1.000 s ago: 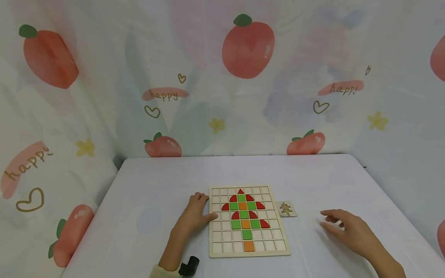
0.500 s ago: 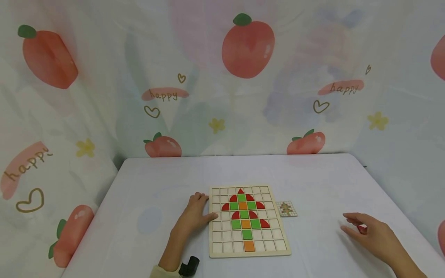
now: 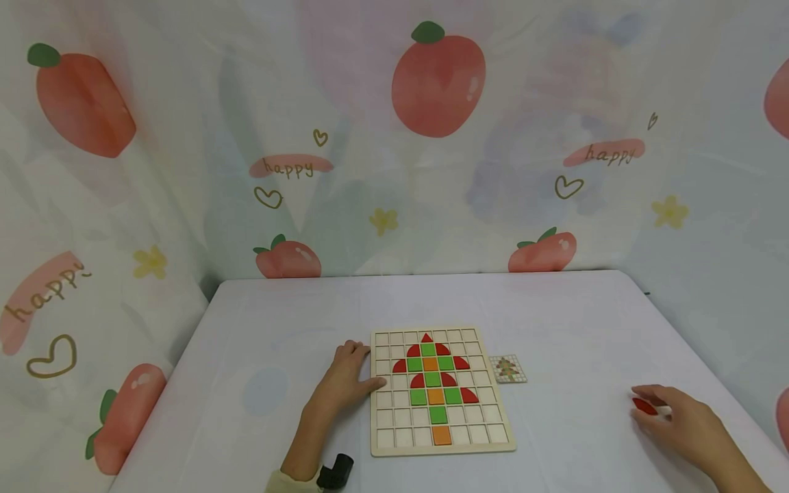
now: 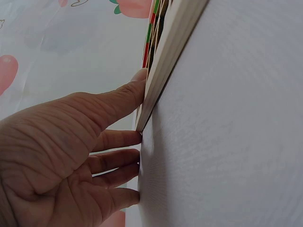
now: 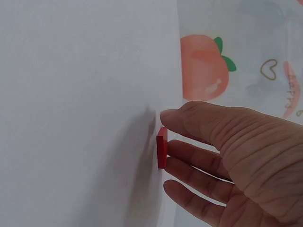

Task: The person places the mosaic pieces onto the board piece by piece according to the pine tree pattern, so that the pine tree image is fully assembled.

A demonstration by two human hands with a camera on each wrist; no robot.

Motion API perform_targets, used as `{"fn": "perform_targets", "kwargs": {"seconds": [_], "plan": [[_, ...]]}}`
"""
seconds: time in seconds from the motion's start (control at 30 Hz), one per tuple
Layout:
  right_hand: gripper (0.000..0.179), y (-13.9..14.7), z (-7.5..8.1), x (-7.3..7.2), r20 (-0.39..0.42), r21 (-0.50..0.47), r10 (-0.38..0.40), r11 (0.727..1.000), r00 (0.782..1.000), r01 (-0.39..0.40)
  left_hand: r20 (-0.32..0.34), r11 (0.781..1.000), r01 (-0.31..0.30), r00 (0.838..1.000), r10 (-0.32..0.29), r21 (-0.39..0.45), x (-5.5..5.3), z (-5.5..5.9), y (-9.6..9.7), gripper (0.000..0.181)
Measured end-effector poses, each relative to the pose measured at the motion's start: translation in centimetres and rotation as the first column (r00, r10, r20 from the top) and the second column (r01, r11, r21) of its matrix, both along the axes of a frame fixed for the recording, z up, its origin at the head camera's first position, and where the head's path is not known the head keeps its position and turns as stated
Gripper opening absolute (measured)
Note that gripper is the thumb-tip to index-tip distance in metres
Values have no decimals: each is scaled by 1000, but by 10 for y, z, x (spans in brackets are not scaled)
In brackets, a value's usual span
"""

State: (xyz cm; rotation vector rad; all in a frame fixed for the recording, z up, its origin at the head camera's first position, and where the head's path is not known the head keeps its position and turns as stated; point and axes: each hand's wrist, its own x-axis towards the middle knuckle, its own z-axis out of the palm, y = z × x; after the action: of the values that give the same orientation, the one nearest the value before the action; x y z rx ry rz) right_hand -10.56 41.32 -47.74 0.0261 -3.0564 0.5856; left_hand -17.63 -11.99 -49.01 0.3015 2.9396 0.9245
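Observation:
My left hand (image 3: 345, 376) rests at the left edge of a wooden grid board (image 3: 394, 452). Its thumb lies on the board's rim, and the nearly straight fingers touch down beside the edge, as the left wrist view shows. Green and orange square tiles with red curved tiles form a tree shape on the grid. Far to the right, my right hand (image 3: 690, 424) pinches a red tile (image 5: 162, 149) between thumb and fingers, just above the table. The tile stands edge-on in the right wrist view, so its full outline is hidden.
A small pattern card (image 3: 509, 369) with a tree picture lies against the board's right side. White cloth covers the table (image 3: 296, 315). A fruit-printed curtain (image 3: 357, 226) surrounds it at the back and sides.
My right hand has moved rightward, away from the board and card, and the red tile in its fingers has come into plainer view. The left hand and board stay put.

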Motion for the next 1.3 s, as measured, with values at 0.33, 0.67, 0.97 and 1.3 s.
{"fn": "perform_targets", "kwargs": {"seconds": [0.33, 0.67, 0.97, 1.3], "plan": [[29, 3, -7, -2, -80, 8, 27, 1000, 996, -26, 9, 1000, -5, 1000, 5, 3, -1, 3, 0, 69], [38, -7, -6, -8, 18, -41, 50, 998, 999, -50, 14, 1000, 9, 1000, -9, 10, 0, 2, 0, 67], [39, -43, 0, -16, -129, -13, 138, 990, 982, -141, 18, 1000, 0, 1000, -1, 12, 0, 2, 1, 68], [40, -88, 8, -25, -175, -19, 231, 971, 957, -238, 14, 1000, 4, 1000, -5, 14, 1, 4, 1, 67]]}}
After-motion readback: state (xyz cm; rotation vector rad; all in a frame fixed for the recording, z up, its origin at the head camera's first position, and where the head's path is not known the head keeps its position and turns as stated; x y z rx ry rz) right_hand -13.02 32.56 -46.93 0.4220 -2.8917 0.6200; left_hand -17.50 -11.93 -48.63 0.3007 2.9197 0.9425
